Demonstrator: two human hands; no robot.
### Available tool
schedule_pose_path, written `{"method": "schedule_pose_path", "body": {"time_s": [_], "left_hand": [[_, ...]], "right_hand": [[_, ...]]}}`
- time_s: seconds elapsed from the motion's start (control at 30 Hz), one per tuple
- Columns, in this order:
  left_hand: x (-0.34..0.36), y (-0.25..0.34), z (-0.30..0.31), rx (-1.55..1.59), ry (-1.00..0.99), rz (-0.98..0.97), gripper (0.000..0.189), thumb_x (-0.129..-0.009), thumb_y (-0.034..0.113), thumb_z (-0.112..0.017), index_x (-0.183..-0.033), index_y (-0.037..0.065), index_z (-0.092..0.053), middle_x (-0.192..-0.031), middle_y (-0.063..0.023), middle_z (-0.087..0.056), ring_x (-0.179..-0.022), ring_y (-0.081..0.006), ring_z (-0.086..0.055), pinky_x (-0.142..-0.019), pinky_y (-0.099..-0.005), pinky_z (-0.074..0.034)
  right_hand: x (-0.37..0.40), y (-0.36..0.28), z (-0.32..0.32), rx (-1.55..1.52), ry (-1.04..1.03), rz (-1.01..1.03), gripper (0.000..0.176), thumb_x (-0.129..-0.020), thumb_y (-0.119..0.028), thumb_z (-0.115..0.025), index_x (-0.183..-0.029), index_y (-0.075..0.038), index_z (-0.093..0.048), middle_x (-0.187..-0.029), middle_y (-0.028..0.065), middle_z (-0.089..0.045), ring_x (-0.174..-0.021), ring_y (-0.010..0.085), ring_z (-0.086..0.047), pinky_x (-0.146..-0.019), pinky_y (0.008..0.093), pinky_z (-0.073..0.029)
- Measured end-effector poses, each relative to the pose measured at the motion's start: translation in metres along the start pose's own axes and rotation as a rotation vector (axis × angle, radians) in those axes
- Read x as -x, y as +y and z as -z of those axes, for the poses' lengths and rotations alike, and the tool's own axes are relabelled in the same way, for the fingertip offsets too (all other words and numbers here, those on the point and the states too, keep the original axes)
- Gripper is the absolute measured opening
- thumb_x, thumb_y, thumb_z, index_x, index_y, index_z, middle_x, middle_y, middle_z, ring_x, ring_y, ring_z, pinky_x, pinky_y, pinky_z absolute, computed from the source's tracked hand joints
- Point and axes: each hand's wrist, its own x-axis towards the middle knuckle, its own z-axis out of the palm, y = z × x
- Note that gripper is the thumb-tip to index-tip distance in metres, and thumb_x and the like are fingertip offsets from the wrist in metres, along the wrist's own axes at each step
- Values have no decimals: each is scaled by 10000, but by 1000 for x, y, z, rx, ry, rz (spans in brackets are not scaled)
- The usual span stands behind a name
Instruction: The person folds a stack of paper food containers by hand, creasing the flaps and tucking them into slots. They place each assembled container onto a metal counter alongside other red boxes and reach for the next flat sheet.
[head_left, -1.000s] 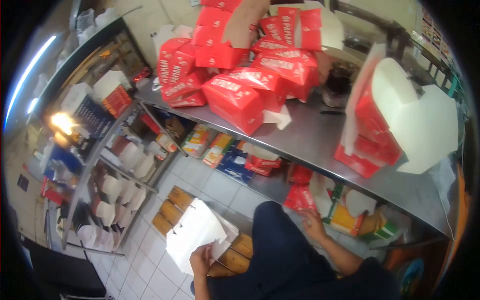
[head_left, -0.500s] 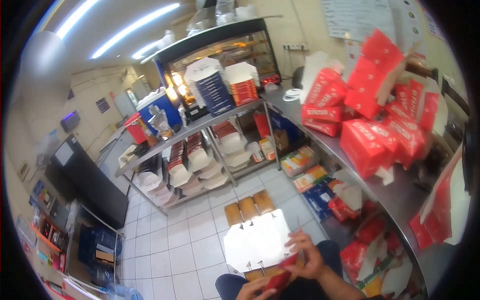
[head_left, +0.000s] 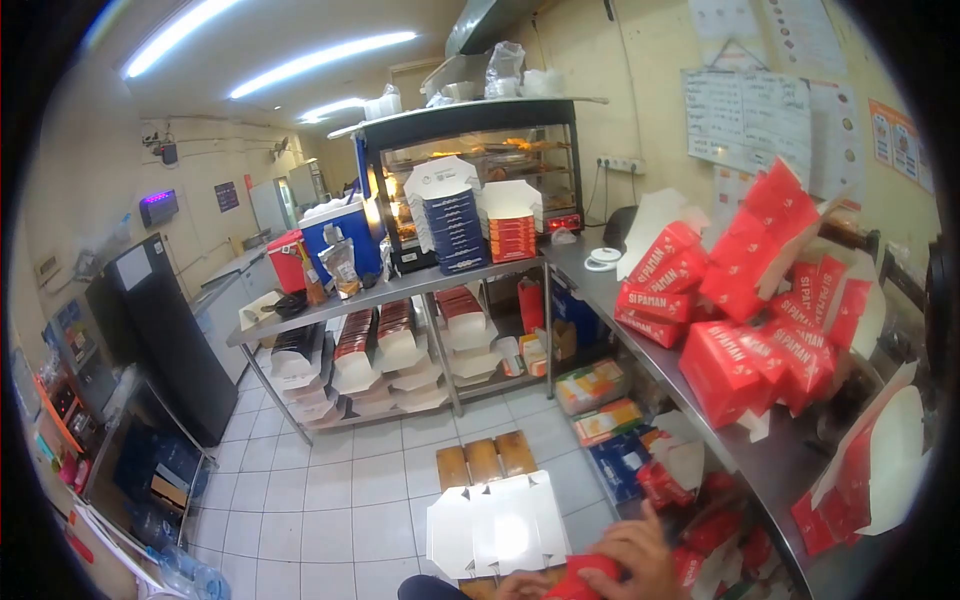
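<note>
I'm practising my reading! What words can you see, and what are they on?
"SI PAMAN": red boxes piled on the metal table.
Too small or blurred: whiteboard, wall posters, blue boxes, packets underneath.
No readable words: the red carton in the right hand.

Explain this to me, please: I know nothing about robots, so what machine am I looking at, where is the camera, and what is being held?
There is actually no robot here, just a person working with bare hands. The camera is worn on their head, looking forward and down, so you see roughly what they see.

At the bottom edge, the right hand holds a red piece, perhaps folded card. The left hand is close beside it, but partly cut off, so its hold is unclear.

In front, flat white card lies on wooden slats. On the metal table to the right sit red "SI PAMAN" boxes, heaped together.
</note>
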Motion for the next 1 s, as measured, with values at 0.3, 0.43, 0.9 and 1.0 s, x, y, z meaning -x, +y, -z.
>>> {"method": "schedule_pose_path", "body": {"time_s": [0.3,0.43,0.9,1.0], "left_hand": [[-1,23,20,-355,-105,-166,502,-890,89,-804,-1319,76,-542,-989,-49,-695,-916,-119,-680,-774,-253,-536],[-3,52,48,-681,-480,-80,559,-923,232,-764,-1400,76,-516,-1078,-94,-718,-974,-196,-702,-847,-328,-550],[-5,37,39,-1111,-268,-143,299,-956,330,-712,-1157,110,-733,-866,-89,-753,-752,-187,-716,-676,-338,-540],[1,53,25,-1362,-333,-169,498,-869,350,-780,-1304,202,-588,-796,-68,-719,-714,-244,-709,-608,-414,-522]], "right_hand": [[-16,6,12,-127,-503,199,241,-851,-174,-764,-1058,-53,-734,-883,119,-616,-845,321,-580,-833,403,-442],[-12,24,10,-152,-457,218,240,-853,-175,-767,-1051,-44,-732,-850,108,-617,-837,309,-575,-832,408,-434],[25,41,6,116,-626,144,214,-890,-205,-712,-1066,-85,-700,-963,83,-651,-939,294,-596,-882,421,-407],[31,31,-15,-178,-723,122,215,-874,-194,-719,-1068,-103,-698,-967,100,-652,-979,322,-600,-888,428,-420]]}}
